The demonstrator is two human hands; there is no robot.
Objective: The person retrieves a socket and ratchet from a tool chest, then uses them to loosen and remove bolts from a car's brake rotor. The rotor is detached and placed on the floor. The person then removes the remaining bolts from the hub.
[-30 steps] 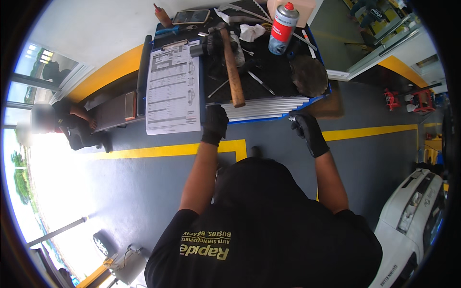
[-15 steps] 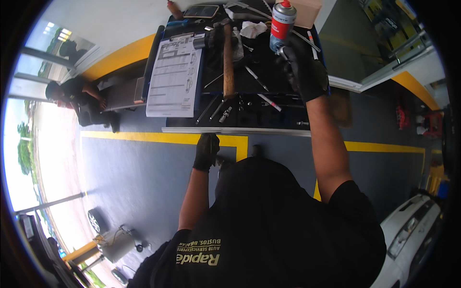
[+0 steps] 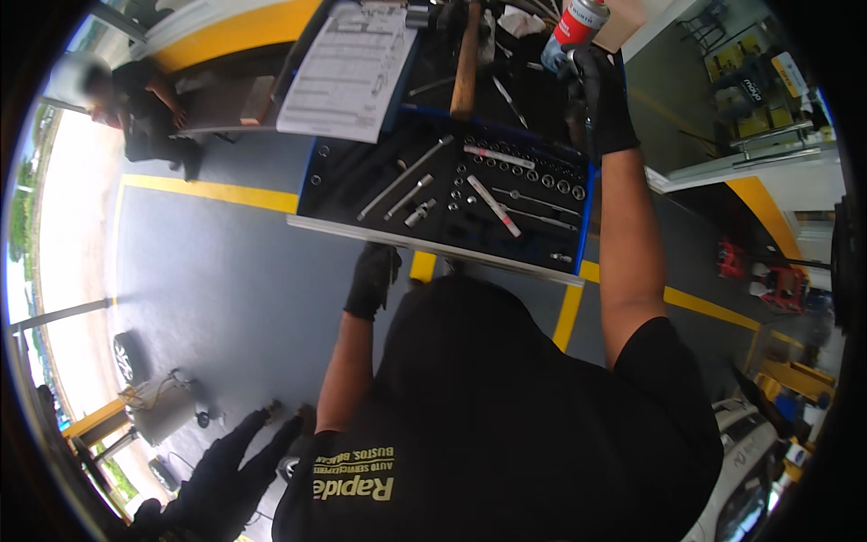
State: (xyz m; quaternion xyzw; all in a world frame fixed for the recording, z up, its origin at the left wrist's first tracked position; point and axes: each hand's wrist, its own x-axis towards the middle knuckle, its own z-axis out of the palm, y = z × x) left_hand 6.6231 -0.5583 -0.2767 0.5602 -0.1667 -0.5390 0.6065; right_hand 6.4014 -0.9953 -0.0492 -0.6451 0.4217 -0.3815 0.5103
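My left hand (image 3: 375,278), in a black glove, is closed at the front edge of an open tool drawer (image 3: 361,228); its fingertips are partly hidden. My right hand (image 3: 601,104), also gloved, is raised over the cart's right side. It is closed around a shiny metal hand tool (image 3: 572,56), mostly covered by the fingers. Just beyond it stands a red and white spray can (image 3: 578,25). Inside the drawer lie a row of sockets (image 3: 548,180), long extension bars (image 3: 406,178), a universal joint (image 3: 421,212) and two white-and-red pens (image 3: 494,206).
A clipboard with a printed form (image 3: 348,72) and a wooden-handled hammer (image 3: 466,68) lie on the cart top. At the left a person (image 3: 144,108) is seated on a bench. Another person's legs (image 3: 239,461) show lower left. A white car (image 3: 741,461) stands lower right.
The drawer has come further out toward me, uncovering the sockets. My left hand stays at its front edge. My view has shifted, and another person's legs now show lower left.
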